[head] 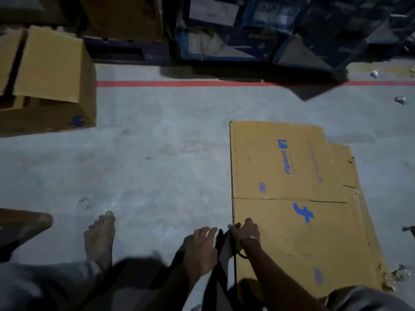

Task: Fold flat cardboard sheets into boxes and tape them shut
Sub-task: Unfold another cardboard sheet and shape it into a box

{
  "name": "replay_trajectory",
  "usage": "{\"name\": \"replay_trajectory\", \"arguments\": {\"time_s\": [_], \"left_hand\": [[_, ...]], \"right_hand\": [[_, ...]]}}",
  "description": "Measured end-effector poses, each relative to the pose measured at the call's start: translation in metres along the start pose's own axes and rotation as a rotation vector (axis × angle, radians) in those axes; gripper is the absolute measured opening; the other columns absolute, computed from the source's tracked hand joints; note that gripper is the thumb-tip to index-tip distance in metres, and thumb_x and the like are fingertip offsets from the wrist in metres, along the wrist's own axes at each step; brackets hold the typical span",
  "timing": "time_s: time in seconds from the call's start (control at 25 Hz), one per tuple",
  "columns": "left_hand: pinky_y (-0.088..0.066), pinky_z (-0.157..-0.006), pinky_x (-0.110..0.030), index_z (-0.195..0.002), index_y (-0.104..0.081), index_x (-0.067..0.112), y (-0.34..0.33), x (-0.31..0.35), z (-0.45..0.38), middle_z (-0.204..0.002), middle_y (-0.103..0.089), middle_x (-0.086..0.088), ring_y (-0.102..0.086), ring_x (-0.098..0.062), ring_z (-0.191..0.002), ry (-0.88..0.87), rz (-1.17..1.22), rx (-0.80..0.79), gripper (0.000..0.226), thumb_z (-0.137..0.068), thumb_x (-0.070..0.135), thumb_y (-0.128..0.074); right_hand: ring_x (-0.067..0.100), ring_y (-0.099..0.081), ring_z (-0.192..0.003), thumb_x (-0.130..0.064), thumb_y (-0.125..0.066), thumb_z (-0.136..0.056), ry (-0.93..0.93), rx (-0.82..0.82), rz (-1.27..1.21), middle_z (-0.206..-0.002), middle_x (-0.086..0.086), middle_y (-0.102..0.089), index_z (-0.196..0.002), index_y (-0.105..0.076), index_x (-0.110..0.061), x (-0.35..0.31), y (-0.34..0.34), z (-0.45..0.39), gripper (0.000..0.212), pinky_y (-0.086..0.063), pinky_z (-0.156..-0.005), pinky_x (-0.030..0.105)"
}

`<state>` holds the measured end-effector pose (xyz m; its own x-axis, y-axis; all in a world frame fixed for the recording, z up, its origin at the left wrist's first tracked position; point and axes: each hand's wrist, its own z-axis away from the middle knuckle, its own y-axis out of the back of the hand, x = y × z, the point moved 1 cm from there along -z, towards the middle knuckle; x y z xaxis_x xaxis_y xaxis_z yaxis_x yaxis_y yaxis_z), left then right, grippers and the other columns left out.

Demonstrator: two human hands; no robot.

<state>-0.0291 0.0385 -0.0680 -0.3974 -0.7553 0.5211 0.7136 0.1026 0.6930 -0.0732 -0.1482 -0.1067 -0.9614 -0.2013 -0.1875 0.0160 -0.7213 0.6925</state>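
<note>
A stack of flat brown cardboard sheets (292, 176) with blue printing lies on the grey floor at the right. My right hand (246, 230), with a bangle at the wrist, grips the top sheet at its left edge near the front corner, fingers on top and thumb at the edge. The sheet looks flat or barely raised there. My left hand is out of view. No tape is visible.
A made-up brown box (51, 86) with open flaps stands at the left. Dark blue cartons (258, 30) are stacked along the back behind a red floor line (179, 83). My bare feet (199, 250) stand just left of the sheets. A dark object (20, 223) juts in at the lower left.
</note>
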Motion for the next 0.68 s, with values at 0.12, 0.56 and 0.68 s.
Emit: {"name": "replay_trajectory", "arguments": {"time_s": [0.12, 0.56, 0.68], "left_hand": [[-0.025, -0.118, -0.032, -0.162, -0.023, 0.023, -0.026, -0.003, -0.016, -0.162, -0.032, 0.002, -0.027, -0.022, -0.150, 0.040, 0.089, -0.047, 0.066, -0.102, 0.030, -0.049], [-0.028, -0.122, -0.040, -0.160, -0.029, 0.023, -0.039, -0.013, -0.085, -0.161, -0.037, -0.003, -0.030, -0.027, -0.150, 0.151, 0.122, -0.067, 0.064, -0.102, 0.032, -0.056], [-0.032, -0.121, -0.042, -0.158, -0.032, 0.023, -0.033, -0.020, -0.080, -0.160, -0.039, -0.004, -0.032, -0.027, -0.149, 0.195, 0.127, -0.051, 0.063, -0.101, 0.032, -0.057]], "right_hand": [[0.039, -0.034, -0.141, -0.054, -0.077, -0.085, 0.060, 0.153, 0.072, -0.151, 0.016, -0.037, -0.150, -0.035, -0.012, -0.019, -0.006, -0.027, 0.088, -0.046, -0.104, 0.053], [0.048, -0.001, -0.153, -0.065, -0.087, -0.065, 0.054, 0.143, 0.322, -0.168, 0.021, -0.002, -0.162, -0.007, -0.024, 0.005, -0.007, -0.090, 0.133, -0.045, -0.108, 0.060], [0.050, 0.011, -0.154, -0.063, -0.084, -0.068, 0.018, 0.107, 0.312, -0.168, 0.025, 0.013, -0.161, 0.004, -0.014, -0.004, -0.012, -0.086, 0.138, -0.039, -0.109, 0.067]]}}
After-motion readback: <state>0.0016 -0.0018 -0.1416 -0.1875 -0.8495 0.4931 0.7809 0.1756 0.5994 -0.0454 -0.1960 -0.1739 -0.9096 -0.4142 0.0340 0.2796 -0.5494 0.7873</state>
